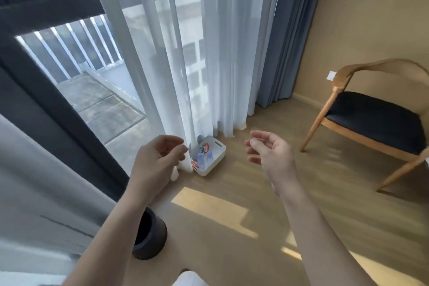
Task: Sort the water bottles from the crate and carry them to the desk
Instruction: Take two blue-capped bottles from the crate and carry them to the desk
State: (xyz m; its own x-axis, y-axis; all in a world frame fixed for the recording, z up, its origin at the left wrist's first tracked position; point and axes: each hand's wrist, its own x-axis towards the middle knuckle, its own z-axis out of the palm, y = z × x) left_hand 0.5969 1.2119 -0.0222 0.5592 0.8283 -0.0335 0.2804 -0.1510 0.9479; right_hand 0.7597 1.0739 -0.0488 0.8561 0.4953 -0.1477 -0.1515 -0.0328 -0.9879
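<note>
Located: white crate (219,154) on the floor, far of scene centre, tucked against the hem of the sheer curtain (185,53); probably parked there to stay out of the walkway. Inside, several water bottles (204,158), clear with pale blue tops and red labels (exact count not readable, left end of the crate partly masked by curtain folds and the left hand). Left hand (160,158) raised beside the crate's left edge in view, fingers loosely curled, gripping nothing. Right hand (269,151) raised to the right of the crate, palm turned inward, fingers relaxed and slightly bent, likewise empty. Hands well apart, crate framed between them, neither touching it; reads as an approach posture, set to take the crate or its bottles from both sides. Sorting judged not yet begun, with all visible bottles in the crate. Desk not in view. Also present: dark round bin (151,237) near left; wooden chair (371,118) with dark seat at right, well apart from the crate. Possible snag on a lift: curtain hem dragging over the crate's left end.
</note>
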